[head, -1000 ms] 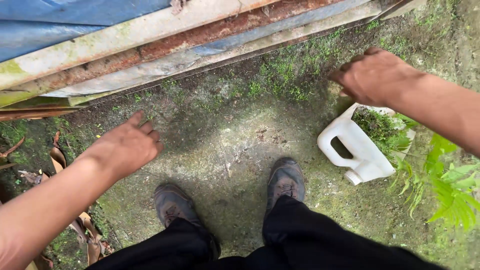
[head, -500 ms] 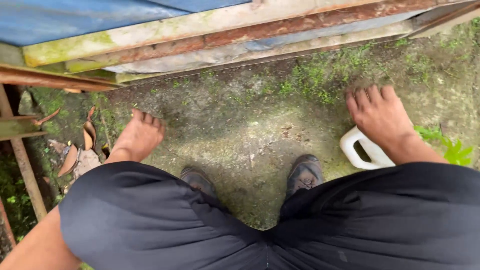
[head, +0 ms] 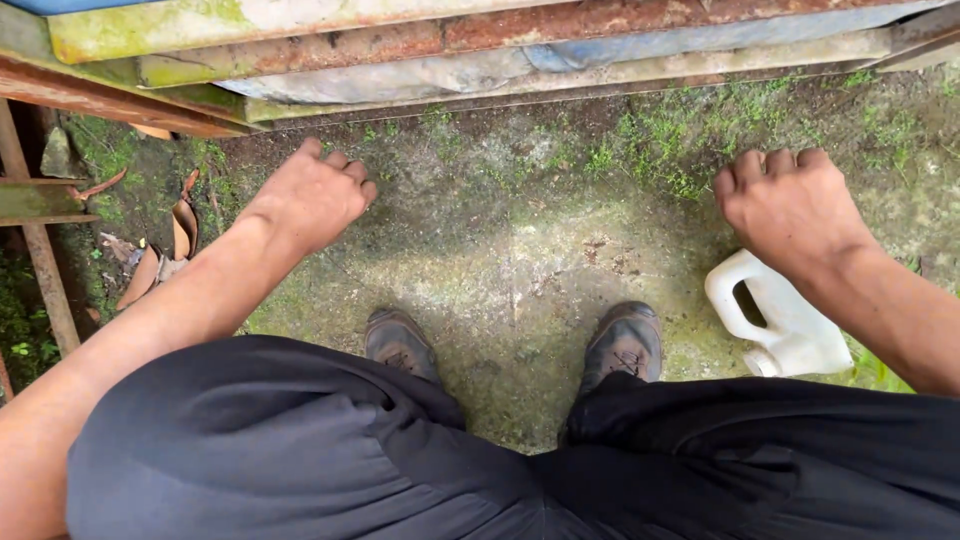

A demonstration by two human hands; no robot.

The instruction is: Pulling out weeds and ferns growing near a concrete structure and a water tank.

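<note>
Both hands are held out empty over mossy concrete (head: pixel 520 260) — the left hand (head: pixel 310 200) and right hand (head: pixel 790 205) with fingers curled loosely. A white handled plastic jug (head: pixel 775 325) is seen lying near right, just beneath the right wrist.

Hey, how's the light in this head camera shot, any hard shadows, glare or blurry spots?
Head view: soft, even daylight, no hard shadows on the mossy ground; left hand, right hand and white jug are sharp, the jug bright but not blown out; the dark trousers nearest the lens look slightly soft; wide-angle stretch shows toward the frame edges.
</note>
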